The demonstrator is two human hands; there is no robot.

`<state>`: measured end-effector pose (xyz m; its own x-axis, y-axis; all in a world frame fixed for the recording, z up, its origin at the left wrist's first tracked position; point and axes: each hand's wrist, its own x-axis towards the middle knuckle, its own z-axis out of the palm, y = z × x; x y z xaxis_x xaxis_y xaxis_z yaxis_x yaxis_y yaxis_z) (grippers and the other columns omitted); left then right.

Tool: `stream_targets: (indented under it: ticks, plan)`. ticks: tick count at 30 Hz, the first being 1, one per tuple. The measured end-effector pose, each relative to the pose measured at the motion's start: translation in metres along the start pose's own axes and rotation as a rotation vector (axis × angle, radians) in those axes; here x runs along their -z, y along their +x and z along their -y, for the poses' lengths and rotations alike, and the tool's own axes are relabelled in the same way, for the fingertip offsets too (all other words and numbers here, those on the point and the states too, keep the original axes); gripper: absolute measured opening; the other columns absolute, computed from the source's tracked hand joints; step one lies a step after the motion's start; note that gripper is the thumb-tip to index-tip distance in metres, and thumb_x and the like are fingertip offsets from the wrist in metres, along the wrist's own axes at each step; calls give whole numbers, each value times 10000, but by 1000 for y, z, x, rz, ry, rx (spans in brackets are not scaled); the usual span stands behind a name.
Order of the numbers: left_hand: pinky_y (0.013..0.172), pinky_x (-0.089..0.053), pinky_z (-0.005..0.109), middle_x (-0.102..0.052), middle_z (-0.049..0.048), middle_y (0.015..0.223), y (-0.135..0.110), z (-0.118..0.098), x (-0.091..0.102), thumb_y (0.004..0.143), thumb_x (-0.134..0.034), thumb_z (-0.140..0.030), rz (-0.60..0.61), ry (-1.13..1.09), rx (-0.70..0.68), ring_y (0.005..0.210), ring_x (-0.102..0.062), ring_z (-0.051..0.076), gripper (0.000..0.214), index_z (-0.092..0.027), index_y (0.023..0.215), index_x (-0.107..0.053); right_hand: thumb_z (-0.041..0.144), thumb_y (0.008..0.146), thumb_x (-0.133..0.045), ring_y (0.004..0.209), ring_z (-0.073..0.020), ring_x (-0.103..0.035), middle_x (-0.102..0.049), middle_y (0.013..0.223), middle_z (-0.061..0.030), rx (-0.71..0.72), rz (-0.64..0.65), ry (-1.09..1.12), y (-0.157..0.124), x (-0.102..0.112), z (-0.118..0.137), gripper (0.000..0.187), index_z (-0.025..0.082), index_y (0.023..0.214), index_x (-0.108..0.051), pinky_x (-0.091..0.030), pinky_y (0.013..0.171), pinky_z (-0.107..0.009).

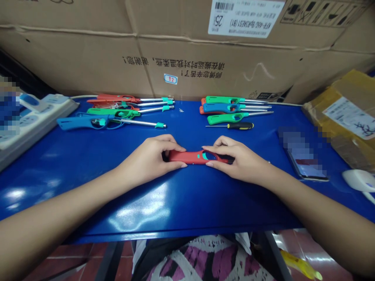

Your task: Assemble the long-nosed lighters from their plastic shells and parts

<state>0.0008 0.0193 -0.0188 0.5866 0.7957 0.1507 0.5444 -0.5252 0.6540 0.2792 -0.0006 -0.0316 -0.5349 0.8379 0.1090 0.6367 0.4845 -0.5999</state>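
A red long-nosed lighter [187,157] with a teal trigger lies level between my hands, just above or on the blue table. My left hand [155,156] pinches its handle end between thumb and fingers. Around the trigger end, my right hand [234,158] is closed on the same lighter; the palm hides the nozzle side. Behind my left hand lie several lighters, among them a blue lighter [77,122] and a green lighter [113,113]. Behind my right hand, a green lighter [224,118] rests with others, beside a black-and-yellow screwdriver [240,126].
A big cardboard box [88,66] walls off the back of the blue table [187,210]. On the left stands a white power strip [38,121]. A phone [306,156], a taped carton [336,144] and a white device [359,180] occupy the right.
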Motion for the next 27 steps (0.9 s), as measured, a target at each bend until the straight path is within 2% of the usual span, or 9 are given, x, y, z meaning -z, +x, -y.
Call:
stream_targets:
  ticks: [7,11,17,20,27]
  plan:
    - [640,-504,269,-684,51,955,-1,0,0,825,-784,-403,10,16,-3,741,-633,152,307,-183,1038,-770,373,950,-632,949,-218,-612,-598,1067,-96,-12,8,-40,0,-1,3,453,194,1365,-654,-528,893,-405]
    - [661,-516,270,-681,58,979,-2,-1,-2,874,-733,-388,-6,86,-63,752,-641,153,282,-177,1060,-748,368,957,-607,995,-243,-615,-597,1113,-114,49,3,-158,-2,-2,2,491,194,1417,-603,-541,910,-427]
    - [754,-549,333,-707,103,1064,-7,-3,-5,949,-600,-320,40,546,-262,919,-693,240,310,-152,1195,-687,355,968,-572,998,-271,-656,-646,1182,-150,179,15,-379,-5,3,1,471,158,1395,-599,-577,833,-421]
    - [774,-563,369,-716,119,1091,-7,-3,-5,985,-541,-314,35,674,-345,941,-699,267,325,-126,1214,-673,339,984,-551,968,-255,-680,-688,1145,-137,225,-1,-393,-5,6,1,408,147,1332,-644,-578,826,-401]
    - [772,-555,346,-721,99,1047,-4,-2,-2,1069,-408,-380,11,653,-394,908,-692,232,374,-131,1166,-669,352,1032,-494,1039,-267,-693,-723,1167,-137,245,-30,-401,-5,8,5,365,136,1271,-666,-574,874,-406]
